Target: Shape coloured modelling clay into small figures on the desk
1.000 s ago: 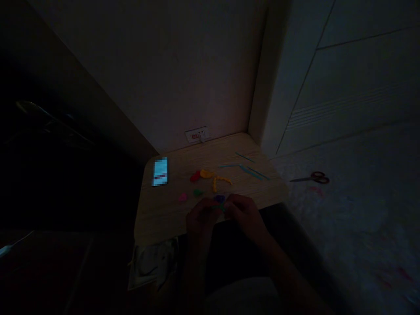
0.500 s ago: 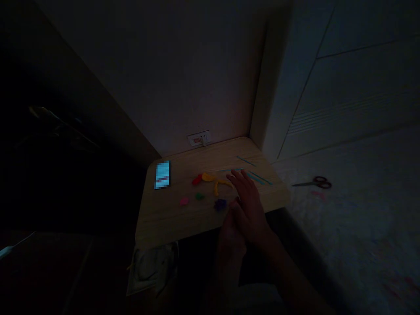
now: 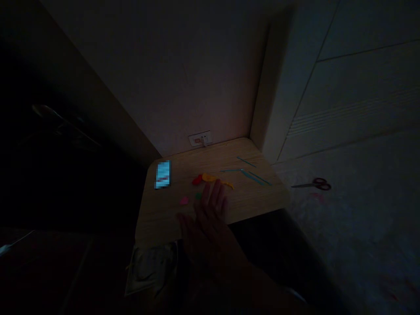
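My right hand (image 3: 213,216) lies palm down over the near edge of the small wooden table (image 3: 157,223), fingers stretched and slightly apart. Beneath it my left hand is mostly covered, its fingers hard to make out in the dark. Whatever lies between the palms is hidden. Just beyond the fingertips are a green clay lump (image 3: 198,196), partly covered, and an orange clay piece (image 3: 208,177) with a thin orange strand (image 3: 229,184). A red clay lump (image 3: 197,180) touches or nearly touches the orange piece. Farther left sits a pink clay lump (image 3: 184,200).
Thin teal modelling tools (image 3: 252,177) and a stick (image 3: 246,162) lie at the table's right. A lit phone (image 3: 163,174) is on the left. Scissors (image 3: 315,184) rest on the pale surface beyond. A wall socket (image 3: 200,138) holds a plug. The room is very dark.
My hands were pinching a small green piece, then came together palm to palm. Both have since swung left, and the right hand now covers the purple lump's place.
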Available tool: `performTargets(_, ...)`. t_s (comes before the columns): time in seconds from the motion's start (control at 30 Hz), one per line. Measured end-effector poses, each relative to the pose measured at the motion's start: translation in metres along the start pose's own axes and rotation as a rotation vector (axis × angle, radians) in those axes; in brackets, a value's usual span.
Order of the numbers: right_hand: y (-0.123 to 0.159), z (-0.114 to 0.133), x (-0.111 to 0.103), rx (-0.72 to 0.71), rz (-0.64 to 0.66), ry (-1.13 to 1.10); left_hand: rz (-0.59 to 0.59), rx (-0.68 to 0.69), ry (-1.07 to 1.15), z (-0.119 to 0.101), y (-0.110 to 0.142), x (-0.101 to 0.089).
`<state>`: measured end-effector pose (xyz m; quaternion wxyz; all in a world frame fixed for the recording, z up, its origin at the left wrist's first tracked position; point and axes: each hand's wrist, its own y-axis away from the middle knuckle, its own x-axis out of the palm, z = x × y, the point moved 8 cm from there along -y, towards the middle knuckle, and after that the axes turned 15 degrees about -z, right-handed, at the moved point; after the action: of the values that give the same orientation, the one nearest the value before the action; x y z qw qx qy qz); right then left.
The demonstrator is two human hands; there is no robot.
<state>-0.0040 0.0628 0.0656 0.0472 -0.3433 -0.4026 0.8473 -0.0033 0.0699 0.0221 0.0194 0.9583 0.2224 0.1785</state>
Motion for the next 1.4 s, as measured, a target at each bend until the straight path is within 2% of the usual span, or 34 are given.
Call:
performTargets(0.07,0.004,0.010,0.015,-0.008,0.082,-0.009,-0.084,0.024,-0.097,0.001,0.006,-0.006)
performTargets(0.13,0.004,0.012,0.019,-0.001,0.074,-0.012,-0.140,0.029,-0.127,0.001,0.005,-0.011)
performTargets(0.23,-0.002,-0.002,0.006,0.029,-0.023,-0.045,-0.063,-0.080,0.043,0.007,-0.006,-0.008)
performTargets(0.33,-0.012,-0.032,-0.012,0.105,-0.052,-0.116,0.026,-0.172,0.079,0.017,-0.012,-0.006)
performTargets(0.4,-0.019,-0.057,-0.025,0.177,-0.095,-0.132,0.074,-0.238,0.099,0.027,-0.008,-0.007)
performTargets(0.43,-0.021,-0.071,-0.031,0.213,-0.139,-0.125,0.142,-0.297,0.140,0.034,-0.003,-0.003)
performTargets(0.53,-0.022,-0.108,-0.042,0.333,-0.251,-0.102,0.201,-0.327,0.164,0.043,0.010,-0.001)
performTargets(0.63,-0.015,-0.131,-0.049,0.422,-0.366,-0.077,0.251,-0.322,0.164,0.044,0.015,0.004)
performTargets(0.73,-0.007,-0.136,-0.058,0.483,-0.482,-0.088,0.257,-0.298,0.113,0.045,0.011,0.007)
performTargets(0.87,-0.003,-0.129,-0.068,0.558,-0.605,-0.119,0.159,-0.251,-0.008,0.046,-0.001,0.002)
performTargets(1.03,0.000,-0.129,-0.073,0.637,-0.674,-0.275,0.127,-0.243,0.055,0.035,-0.017,0.000)
performTargets(1.13,0.001,-0.130,-0.066,0.695,-0.560,-0.511,0.010,-0.123,0.095,0.019,-0.036,-0.012)
performTargets(1.2,0.000,-0.123,-0.056,0.697,-0.375,-0.627,-0.034,-0.087,0.129,0.013,-0.045,-0.019)
performTargets(1.3,0.001,-0.111,-0.042,0.712,-0.121,-0.628,-0.059,-0.109,0.187,0.012,-0.053,-0.024)
performTargets(1.4,0.003,-0.109,-0.039,0.752,-0.088,-0.570,-0.066,-0.097,0.174,0.009,-0.054,-0.027)
